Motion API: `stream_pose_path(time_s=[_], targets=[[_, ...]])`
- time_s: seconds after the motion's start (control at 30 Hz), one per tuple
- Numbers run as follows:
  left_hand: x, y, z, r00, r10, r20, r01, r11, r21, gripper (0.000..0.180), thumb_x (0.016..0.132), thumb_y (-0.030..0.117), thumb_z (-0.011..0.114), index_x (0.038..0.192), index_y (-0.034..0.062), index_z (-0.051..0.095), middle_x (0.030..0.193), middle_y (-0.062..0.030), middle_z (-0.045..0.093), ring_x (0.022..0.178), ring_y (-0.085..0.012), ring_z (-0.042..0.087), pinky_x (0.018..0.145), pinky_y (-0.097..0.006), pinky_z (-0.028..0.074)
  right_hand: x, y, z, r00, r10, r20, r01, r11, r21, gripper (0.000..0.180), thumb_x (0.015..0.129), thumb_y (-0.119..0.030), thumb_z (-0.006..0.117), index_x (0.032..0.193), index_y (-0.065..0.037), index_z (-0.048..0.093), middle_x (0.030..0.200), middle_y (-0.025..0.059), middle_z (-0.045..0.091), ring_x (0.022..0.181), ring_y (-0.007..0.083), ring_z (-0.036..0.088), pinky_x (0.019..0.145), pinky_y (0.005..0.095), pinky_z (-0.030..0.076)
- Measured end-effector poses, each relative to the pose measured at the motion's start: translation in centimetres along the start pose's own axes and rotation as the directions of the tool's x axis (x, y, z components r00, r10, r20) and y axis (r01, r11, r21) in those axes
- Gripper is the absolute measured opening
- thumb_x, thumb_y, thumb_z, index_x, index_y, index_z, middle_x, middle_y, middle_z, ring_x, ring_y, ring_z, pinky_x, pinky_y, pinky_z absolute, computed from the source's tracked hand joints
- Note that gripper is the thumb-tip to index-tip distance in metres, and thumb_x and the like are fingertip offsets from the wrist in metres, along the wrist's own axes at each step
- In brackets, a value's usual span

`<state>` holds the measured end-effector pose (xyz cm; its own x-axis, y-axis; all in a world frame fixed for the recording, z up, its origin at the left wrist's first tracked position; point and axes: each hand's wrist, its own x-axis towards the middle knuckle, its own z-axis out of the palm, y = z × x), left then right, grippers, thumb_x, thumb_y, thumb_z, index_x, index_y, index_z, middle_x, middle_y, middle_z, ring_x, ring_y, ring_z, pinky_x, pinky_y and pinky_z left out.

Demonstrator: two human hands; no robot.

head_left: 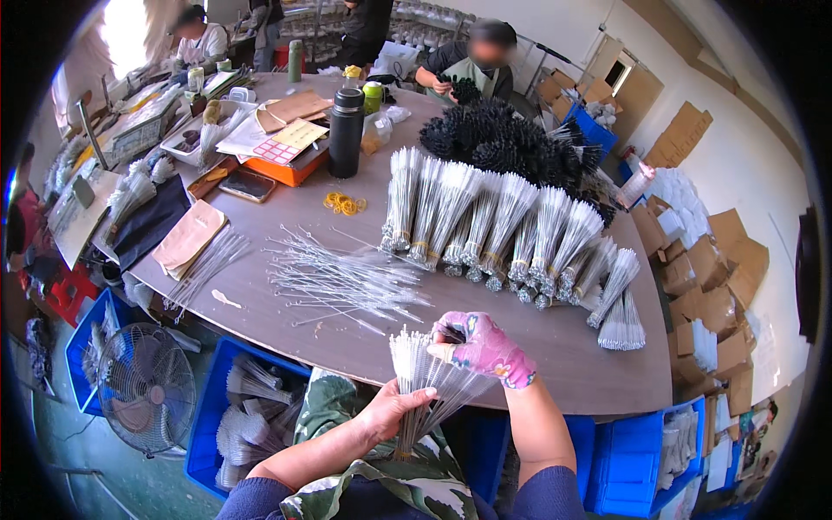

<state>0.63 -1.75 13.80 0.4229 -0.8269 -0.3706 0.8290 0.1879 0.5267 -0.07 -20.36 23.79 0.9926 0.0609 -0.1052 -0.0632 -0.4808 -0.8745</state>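
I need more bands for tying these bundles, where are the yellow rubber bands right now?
In the head view, the yellow rubber bands lie loose on the brown table, just below the black flask and left of the row of bundled white brushes.

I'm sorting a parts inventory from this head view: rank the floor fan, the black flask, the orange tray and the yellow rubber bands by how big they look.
1. Floor fan, though it sits nearer the camera.
2. Orange tray, partly covered by papers.
3. Black flask, close to the tray, so that order is unsure.
4. Yellow rubber bands, clearly smallest.
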Motion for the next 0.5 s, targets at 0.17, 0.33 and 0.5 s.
stream_pose_path(time_s=[0.17, 0.33, 0.5], targets=[[-0.3, 0.2, -1.4, 0.999, -0.021, 0.027, 0.023, 0.997, -0.074, 0.032, 0.077, 0.013, 0.071, 0.104, 0.0060, 0.055, 0.087, -0.0019, 0.058, 0.078, -0.0121, 0.053, 0.072, -0.028, 0.046, -0.1, 1.7, 1.4, 0.998, 0.028, -0.047, -0.014, 0.958, 0.287, 0.011, 0.076, -0.002, 0.066, 0.085, -0.001, 0.058, 0.082, -0.0001, 0.058, 0.080, 0.0075, 0.054, 0.074, 0.0245, 0.044], [-0.7, 0.4, -2.7, 0.987, -0.082, 0.137, 0.097, 0.990, -0.104, 0.038, 0.075, 0.011, 0.071, 0.108, 0.0026, 0.053, 0.094, -0.0050, 0.057, 0.086, -0.0167, 0.055, 0.080, -0.032, 0.045, -1.7, 2.7, 0.2, 0.997, -0.033, 0.072, 0.011, 0.957, 0.290, 0.011, 0.078, -0.004, 0.066, 0.086, -0.001, 0.059, 0.083, -0.0006, 0.058, 0.081, 0.0078, 0.054, 0.074, 0.0236, 0.043], [0.0, -0.9, -3.0, 0.992, -0.103, 0.078, 0.107, 0.993, -0.041, 0.046, 0.076, 0.013, 0.072, 0.115, 0.0010, 0.051, 0.106, -0.0079, 0.058, 0.100, -0.0184, 0.055, 0.092, -0.036, 0.042, -0.8, 3.1, 1.2, 0.994, 0.106, 0.002, -0.101, 0.945, 0.310, 0.013, 0.079, -0.012, 0.069, 0.082, -0.003, 0.060, 0.076, -0.0019, 0.058, 0.072, 0.0055, 0.052, 0.066, 0.0224, 0.043]])
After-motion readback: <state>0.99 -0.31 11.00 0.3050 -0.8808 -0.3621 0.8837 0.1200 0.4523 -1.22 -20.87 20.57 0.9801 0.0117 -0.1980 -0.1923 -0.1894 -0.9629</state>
